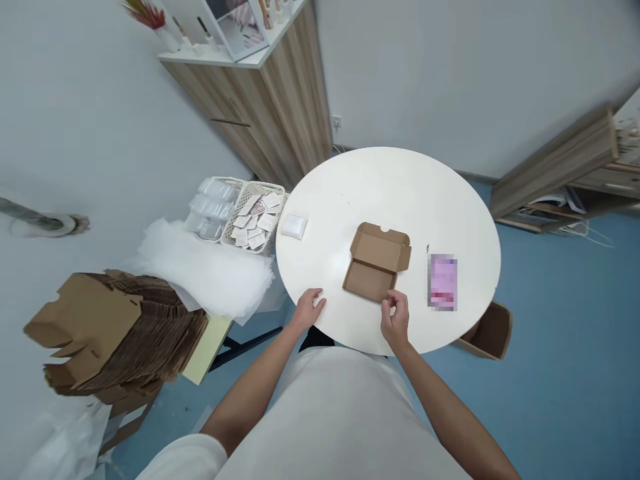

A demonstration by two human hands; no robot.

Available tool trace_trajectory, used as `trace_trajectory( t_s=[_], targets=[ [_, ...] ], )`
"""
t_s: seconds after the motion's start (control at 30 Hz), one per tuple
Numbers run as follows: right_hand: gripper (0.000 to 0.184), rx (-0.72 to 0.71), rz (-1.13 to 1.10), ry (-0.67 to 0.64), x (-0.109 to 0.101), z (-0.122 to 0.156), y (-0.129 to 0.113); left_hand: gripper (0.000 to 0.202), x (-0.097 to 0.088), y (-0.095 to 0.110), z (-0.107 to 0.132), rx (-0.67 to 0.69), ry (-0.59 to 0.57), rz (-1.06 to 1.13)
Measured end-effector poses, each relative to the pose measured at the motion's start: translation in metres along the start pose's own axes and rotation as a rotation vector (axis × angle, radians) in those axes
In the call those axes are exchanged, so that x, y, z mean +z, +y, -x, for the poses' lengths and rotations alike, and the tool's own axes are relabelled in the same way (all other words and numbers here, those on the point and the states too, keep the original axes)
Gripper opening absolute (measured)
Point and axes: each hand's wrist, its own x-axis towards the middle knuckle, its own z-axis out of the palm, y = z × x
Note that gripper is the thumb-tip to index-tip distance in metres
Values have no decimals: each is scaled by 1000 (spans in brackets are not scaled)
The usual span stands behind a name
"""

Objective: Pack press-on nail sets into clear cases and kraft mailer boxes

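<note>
A small open cardboard box (pixel 376 263) with its lid flipped back lies in the middle of the round white table (pixel 395 187). My right hand (pixel 396 319) pinches the box's near right corner with curled fingers. My left hand (pixel 309 308) rests on the table's near edge, left of the box, fingers loosely curled and holding nothing. A small white packet (pixel 293 226) lies at the table's left side. A pink blurred card or phone (pixel 443 282) lies to the right of the box.
A stack of flat cardboard blanks (pixel 113 333) sits at the left. White foam sheets (pixel 200 267) and baskets of clear bags (pixel 213 207) and small packets (pixel 255 217) stand beside the table. A brown bin (pixel 487 331) sits under the right edge. Wooden cabinets (pixel 270 93) line the walls.
</note>
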Motion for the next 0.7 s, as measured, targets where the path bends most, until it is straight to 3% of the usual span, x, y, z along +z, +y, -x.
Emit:
trace_trajectory(
  t_s=[0.1, 0.17, 0.27, 0.37, 0.53, 0.7],
  targets=[
    [18, -93, -39, -196, 30, -6, -31, 29, -33, -14, -17, -40, 146, -4],
    [19, -51, -52, -315, 59, -14, -50, 29, -57, -24, -37, -76, 231, 14],
    [26, 134, -78, -421, 111, -33, -69, 35, -89, -34, -76, -99, 274, 66],
    [37, 352, -111, -449, 165, -60, -74, 44, -112, -37, -116, -110, 246, 105],
    [48, 600, -172, -326, 233, -104, -72, 61, -125, -34, -162, -215, 156, 145],
    [52, 665, -169, -247, 266, -131, -78, 62, -122, -30, -181, -259, 93, 134]
  ],
)
